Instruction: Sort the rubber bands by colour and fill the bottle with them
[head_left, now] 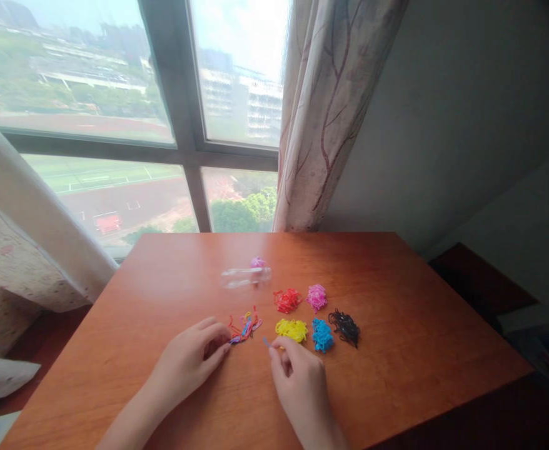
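My left hand [192,350] rests on the table at the edge of a small mixed heap of coloured rubber bands [246,326]. Its thumb and fingertips are closed on a purple band [234,341] at the heap's near side. To the right, my right hand [300,372] pinches a thin bluish-purple rubber band [266,342], whose end sticks out past the fingertips. Just beyond that hand lies a pile of yellow rubber bands [291,329]. Beside it are piles of blue [322,335] and black rubber bands [344,327], with red [286,300] and pink ones [316,297] behind.
A clear, see-through object [244,277] lies toward the back of the wooden table [396,375], with a purple bundle [257,262] against it. The table's back edge meets a window [190,150] and a patterned curtain [326,125].
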Demonstrator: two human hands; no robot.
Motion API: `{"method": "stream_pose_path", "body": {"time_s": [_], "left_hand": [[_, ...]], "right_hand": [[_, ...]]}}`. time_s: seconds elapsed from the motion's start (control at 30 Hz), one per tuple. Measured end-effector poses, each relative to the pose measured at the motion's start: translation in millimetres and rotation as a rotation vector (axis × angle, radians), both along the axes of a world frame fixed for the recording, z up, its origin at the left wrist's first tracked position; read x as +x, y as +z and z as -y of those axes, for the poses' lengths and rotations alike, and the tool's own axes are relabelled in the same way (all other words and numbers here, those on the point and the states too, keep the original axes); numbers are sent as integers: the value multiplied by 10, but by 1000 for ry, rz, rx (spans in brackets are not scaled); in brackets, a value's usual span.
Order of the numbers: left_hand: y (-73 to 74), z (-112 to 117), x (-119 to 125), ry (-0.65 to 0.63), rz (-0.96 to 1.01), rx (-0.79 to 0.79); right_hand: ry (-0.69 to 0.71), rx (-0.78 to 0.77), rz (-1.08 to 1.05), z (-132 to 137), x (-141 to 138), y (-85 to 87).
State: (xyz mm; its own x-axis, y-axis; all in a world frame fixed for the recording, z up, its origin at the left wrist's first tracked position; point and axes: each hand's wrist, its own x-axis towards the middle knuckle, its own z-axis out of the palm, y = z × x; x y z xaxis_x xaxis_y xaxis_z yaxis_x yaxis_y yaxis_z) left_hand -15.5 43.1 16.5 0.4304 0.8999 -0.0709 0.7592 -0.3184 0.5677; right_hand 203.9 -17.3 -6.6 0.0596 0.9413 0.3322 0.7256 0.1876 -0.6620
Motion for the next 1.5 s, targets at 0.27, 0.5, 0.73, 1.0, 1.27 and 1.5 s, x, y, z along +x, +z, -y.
{"method": "stream_pose_path", "body": {"time_s": [0.27,0.5,0.73,1.0,1.27,1.5], "left_hand": [[17,-7,4,-8,-2,15],[18,-4,12,4,4,22],[-2,-14,12,9,18,12],[-5,-3,-5,7,27,1],[0,5,2,-4,-10,7],[-8,2,-7,-6,-10,16]], "right_hand": [[-269,104,161,132,912,-4],[-137,55,225,274,1208,-167],[13,-18,310,208,1231,-193],[-71,-10,325,210,1233,-229],[-74,49,269,234,1077,-104],[130,17,166,191,449,-4]]}}
